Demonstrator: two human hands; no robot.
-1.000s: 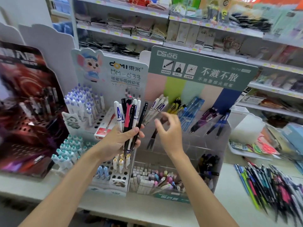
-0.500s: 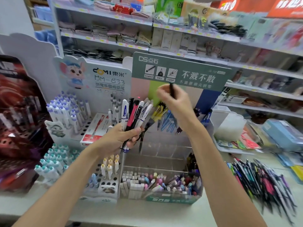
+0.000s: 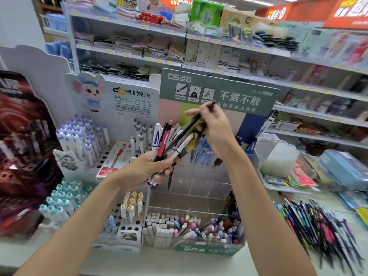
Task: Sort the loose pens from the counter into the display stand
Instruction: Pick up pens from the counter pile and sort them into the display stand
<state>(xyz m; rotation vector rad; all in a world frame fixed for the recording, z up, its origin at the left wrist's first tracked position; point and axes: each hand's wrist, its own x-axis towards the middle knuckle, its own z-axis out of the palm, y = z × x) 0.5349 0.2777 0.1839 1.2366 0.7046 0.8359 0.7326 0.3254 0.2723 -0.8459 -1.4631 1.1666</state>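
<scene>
Our left hand (image 3: 142,170) has its grip clamped round a bundle of pens (image 3: 159,140), white, pink and black, whose tops fan up and to the right above the fist while their tips poke out below it. Up and to the right of that grip, our right hand (image 3: 218,134) pinches a single black pen (image 3: 187,129) between thumb and fingertips. The pen slants from above this grip down to the left, and its lower end reaches in among the bundle; we cannot tell whether it touches the others.

Both grips hang in front of the clear display stand (image 3: 199,188), under its green header (image 3: 239,100). Just below the right grip, blue pens (image 3: 205,154) lean in one of the stand's upper compartments. Far below both grips, the front tray is crowded with mixed pens.

Well to the right of the right grip and lower, a pile of loose pens (image 3: 318,228) lies spread on the bench (image 3: 199,261). Left of the left grip stands a white pen rack (image 3: 123,100) with a cartoon mouse.
</scene>
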